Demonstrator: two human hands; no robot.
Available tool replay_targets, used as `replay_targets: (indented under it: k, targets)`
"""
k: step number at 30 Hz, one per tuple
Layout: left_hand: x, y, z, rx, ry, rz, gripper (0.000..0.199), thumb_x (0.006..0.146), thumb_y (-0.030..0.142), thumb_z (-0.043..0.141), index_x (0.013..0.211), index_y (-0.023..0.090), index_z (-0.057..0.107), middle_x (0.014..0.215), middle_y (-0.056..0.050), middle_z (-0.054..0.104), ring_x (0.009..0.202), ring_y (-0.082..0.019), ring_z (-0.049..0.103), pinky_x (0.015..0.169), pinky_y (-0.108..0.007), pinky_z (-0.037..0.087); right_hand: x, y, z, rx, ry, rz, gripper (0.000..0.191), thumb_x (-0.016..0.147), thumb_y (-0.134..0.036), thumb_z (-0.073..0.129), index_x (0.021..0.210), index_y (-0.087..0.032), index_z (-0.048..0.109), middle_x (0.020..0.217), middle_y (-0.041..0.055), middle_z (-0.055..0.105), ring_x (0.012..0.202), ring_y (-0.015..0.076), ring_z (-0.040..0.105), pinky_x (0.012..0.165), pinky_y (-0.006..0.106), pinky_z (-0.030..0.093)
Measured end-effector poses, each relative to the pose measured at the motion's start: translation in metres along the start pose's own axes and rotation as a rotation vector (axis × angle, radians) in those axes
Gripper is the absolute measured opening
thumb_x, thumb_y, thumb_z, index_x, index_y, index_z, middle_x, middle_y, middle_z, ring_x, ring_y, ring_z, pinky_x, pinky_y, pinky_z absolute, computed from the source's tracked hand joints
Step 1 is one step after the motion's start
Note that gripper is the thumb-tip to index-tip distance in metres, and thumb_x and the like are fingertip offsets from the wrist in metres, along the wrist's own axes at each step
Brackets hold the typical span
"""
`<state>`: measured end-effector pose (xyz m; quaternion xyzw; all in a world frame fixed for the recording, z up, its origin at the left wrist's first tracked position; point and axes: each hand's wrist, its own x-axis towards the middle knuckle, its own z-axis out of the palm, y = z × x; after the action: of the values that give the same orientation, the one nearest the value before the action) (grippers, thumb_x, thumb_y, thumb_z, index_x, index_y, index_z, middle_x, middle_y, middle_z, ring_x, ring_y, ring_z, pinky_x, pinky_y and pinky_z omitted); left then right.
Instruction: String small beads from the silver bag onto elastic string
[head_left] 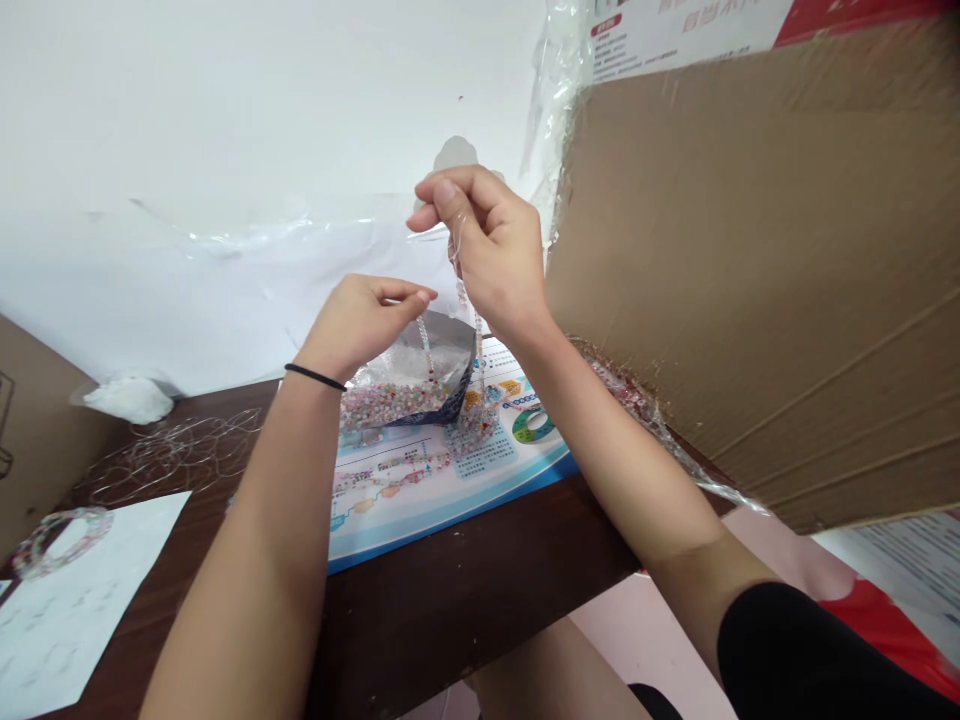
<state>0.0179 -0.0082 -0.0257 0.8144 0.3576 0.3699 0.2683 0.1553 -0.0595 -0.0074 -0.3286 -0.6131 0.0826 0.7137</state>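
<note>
My left hand [375, 315] pinches a strand of small beads [427, 345], which hangs down over an opened bag of loose beads [386, 402]. Higher and to the right, my right hand [487, 235] is closed, thumb against fingers, with a thin clear thread [458, 235] looping from it. Beads on that thread hang below the right hand, and a beaded length [479, 345] runs down toward a pile of beads [474, 430] on the printed sheet [420, 525]. More beaded strands [390, 470] lie across the sheet.
Tangled clear thread [184, 455] lies at the left of the dark table [480, 560]. Near it, coiled beaded strands [64, 540] rest on white paper [97, 620]. A large cardboard box [750, 250] stands at the right, another box [45, 430] at the left.
</note>
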Motion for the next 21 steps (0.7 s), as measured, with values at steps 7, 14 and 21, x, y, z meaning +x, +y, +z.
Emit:
replay_targets:
  k: [7, 14, 21]
  targets:
    - [-0.005, 0.019, -0.002, -0.085, 0.389, 0.102, 0.016, 0.078, 0.029, 0.065, 0.084, 0.019, 0.077, 0.093, -0.002, 0.075, 0.088, -0.019, 0.067, 0.083, -0.032, 0.053, -0.001, 0.012, -0.003, -0.194, -0.244, 0.199, 0.029, 0.092, -0.039, 0.049, 0.074, -0.018, 0.058, 0.069, 0.0004, 0.063, 0.07, 0.0117, 0.054, 0.063, 0.025, 0.04]
    - [-0.006, 0.032, -0.002, -0.143, 0.458, 0.204, 0.014, 0.078, 0.017, 0.063, 0.068, 0.016, 0.073, 0.088, -0.002, 0.075, 0.093, -0.018, 0.07, 0.083, -0.03, 0.054, -0.007, 0.003, -0.001, -0.164, -0.435, 0.237, 0.032, 0.088, -0.046, 0.053, 0.071, -0.02, 0.057, 0.067, 0.0007, 0.061, 0.065, 0.0118, 0.051, 0.06, 0.026, 0.038]
    - [-0.008, 0.038, -0.002, -0.209, 0.428, 0.258, 0.018, 0.081, 0.018, 0.061, 0.065, 0.019, 0.07, 0.092, 0.0, 0.073, 0.096, -0.017, 0.068, 0.09, -0.033, 0.054, -0.008, 0.0, 0.001, -0.151, -0.462, 0.294, 0.018, 0.083, -0.032, 0.058, 0.069, -0.02, 0.058, 0.064, 0.0004, 0.06, 0.064, 0.0133, 0.053, 0.058, 0.028, 0.038]
